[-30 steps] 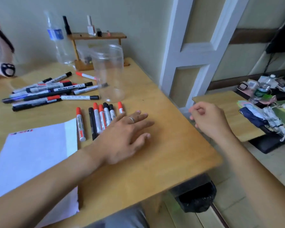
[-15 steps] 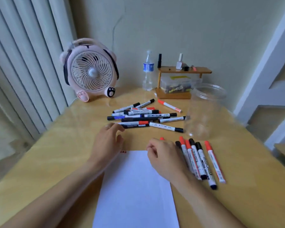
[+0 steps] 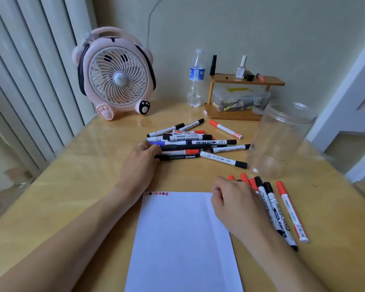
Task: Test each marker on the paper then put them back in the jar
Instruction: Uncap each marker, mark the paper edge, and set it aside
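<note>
A white sheet of paper [image 3: 181,239] lies on the wooden table [image 3: 89,169], with small red and black test marks [image 3: 156,193] at its top left corner. Behind it is a loose pile of markers [image 3: 198,142]. My left hand [image 3: 141,165] reaches into the pile's left end and its fingertips curl onto a black marker [image 3: 183,147]; a grip is not visible. My right hand [image 3: 234,203] rests loosely curled and holding nothing on the paper's right edge, partly covering a row of red and black markers [image 3: 276,211]. An empty clear jar [image 3: 282,140] stands upright to the right of the pile.
A pink fan [image 3: 116,76] stands at the back left. A water bottle [image 3: 196,79] and a small wooden shelf [image 3: 247,81] over a clear box [image 3: 238,100] stand against the wall. The table's right edge runs just past the jar.
The view swung from the table's right side to face the wall. My left hand moved forward onto the marker pile. My right hand came in over the paper's right edge.
</note>
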Available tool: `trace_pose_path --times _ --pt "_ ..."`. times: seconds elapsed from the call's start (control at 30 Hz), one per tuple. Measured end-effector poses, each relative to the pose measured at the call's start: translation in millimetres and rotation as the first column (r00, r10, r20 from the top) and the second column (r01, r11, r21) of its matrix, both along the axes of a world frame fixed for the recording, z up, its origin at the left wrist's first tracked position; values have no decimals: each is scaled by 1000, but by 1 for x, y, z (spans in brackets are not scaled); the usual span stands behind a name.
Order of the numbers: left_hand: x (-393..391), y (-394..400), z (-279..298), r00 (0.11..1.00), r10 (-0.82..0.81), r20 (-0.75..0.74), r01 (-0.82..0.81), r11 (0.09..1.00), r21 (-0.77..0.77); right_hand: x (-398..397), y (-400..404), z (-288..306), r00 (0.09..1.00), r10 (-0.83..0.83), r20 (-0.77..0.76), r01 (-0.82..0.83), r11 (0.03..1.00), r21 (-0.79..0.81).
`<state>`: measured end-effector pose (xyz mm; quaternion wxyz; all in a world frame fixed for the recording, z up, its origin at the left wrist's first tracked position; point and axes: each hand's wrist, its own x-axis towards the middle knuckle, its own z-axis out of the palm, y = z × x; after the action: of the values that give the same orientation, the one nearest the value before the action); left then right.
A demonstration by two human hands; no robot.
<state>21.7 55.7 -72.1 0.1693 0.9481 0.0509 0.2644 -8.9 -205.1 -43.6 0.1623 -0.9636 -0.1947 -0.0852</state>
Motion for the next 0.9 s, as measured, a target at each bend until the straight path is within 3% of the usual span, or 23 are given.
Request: trace_pose_path --times 0.13,0.23,0.33,0.4,0.53,0.67,0.9 --pt "-4 -1 5 999 -28 45 23 994 108 -2 -8 6 998 -60 1 60 994 -88" --pt "-18 -9 17 995 -69 75 59 991 119 -2 -11 5 994 -69 88 71 997 -23" --pt "-49 -20 28 980 -174 91 172 984 37 -6 -4 12 946 20 324 -56 993 105" --pt "-71 -27 33 960 -262 104 264 965 -8 -11 9 20 918 122 378 -171 980 98" --pt "-92 -36 29 917 -378 124 386 921 -46 -14 46 28 922 254 293 -266 964 0" --pt "-93 -24 18 914 -384 129 395 915 -82 -14 58 16 943 328 62 -328 945 -6" --pt "-90 -18 10 861 -508 -36 506 845 172 -14 53 2 938 347 2 -347 937 50"
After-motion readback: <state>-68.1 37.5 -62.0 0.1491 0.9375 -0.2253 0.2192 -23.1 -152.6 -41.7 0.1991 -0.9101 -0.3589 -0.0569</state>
